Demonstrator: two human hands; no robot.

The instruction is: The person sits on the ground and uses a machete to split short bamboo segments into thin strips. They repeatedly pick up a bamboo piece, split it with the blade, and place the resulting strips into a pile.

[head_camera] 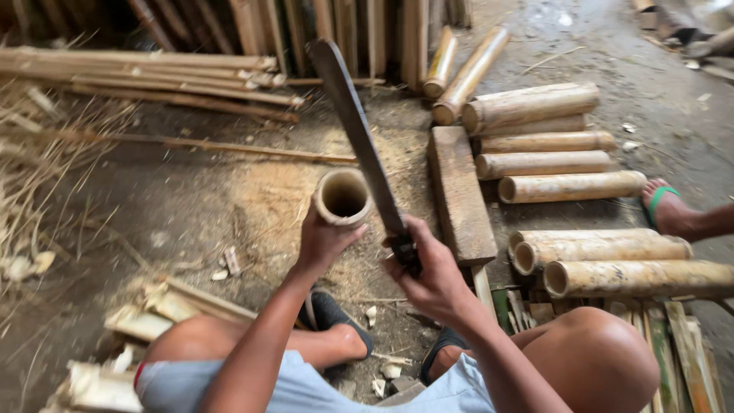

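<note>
At the far left, dry straw point(30, 176) lies scattered over the dirt floor point(191, 206), and behind it long bamboo poles point(145, 76) lie stacked lengthwise. Nearer, at the lower left, split bamboo pieces point(153, 313) sit in a loose heap beside the person's bent knee.

Moving toward the middle, the left hand point(325, 241) has its grip wrapped around an upright bamboo tube point(344, 196), holding it just below the open end (the hollow faces up toward the camera). The tube stands over a patch of pale sawdust point(283, 191) between the person's legs, above a foot in a dark sandal point(332, 317).

Just right of the tube, the right hand point(432, 275) is clenched on the handle of a long dark machete point(359, 134), its blade slanting up and left, passing close beside the tube's rim; whether it touches cannot be told.

Further right, a flat wooden block point(460, 195) lies on the floor. Beyond it, cut bamboo sections point(550, 145) lie stacked side by side, with more point(612, 264) nearer the right knee. At the right edge, another person's foot in a green-strapped sandal point(667, 208) rests on the ground.
</note>
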